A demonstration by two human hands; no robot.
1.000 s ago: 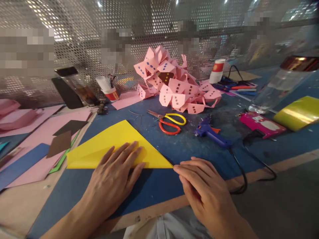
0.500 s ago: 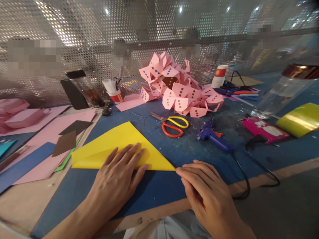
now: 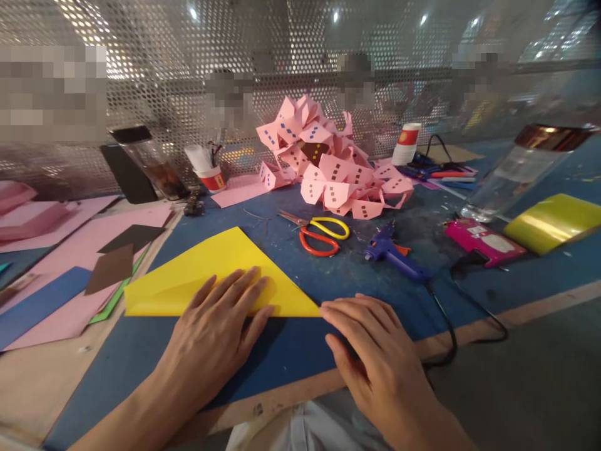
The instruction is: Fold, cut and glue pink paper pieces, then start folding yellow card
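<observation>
A folded sheet of yellow paper (image 3: 188, 275) lies on the blue tabletop, its long straight edge toward me. My left hand (image 3: 218, 322) rests flat over its middle, fingers spread. At the sheet's pointed right corner is my right hand (image 3: 370, 351), with its fingertips touching the tip and the thumb apart from the fingers. Beyond the paper lie scissors (image 3: 319, 235) with one red and one yellow handle. To their right is a blue glue gun (image 3: 397, 257) with a black cord.
Pink folded-paper pieces (image 3: 335, 181) are heaped at the back. Two bottles stand here, one dark-lidded (image 3: 154, 166), one copper-lidded (image 3: 521, 169). Coloured paper (image 3: 42, 307) covers the left side. A pink tool (image 3: 483, 241) and a yellow roll (image 3: 556, 222) lie right. Perforated metal (image 3: 291, 37) rises behind.
My right thumb has moved away from the fingers, which stay at the paper's right corner. My left hand stays on the sheet. The whole view has shifted slightly.
</observation>
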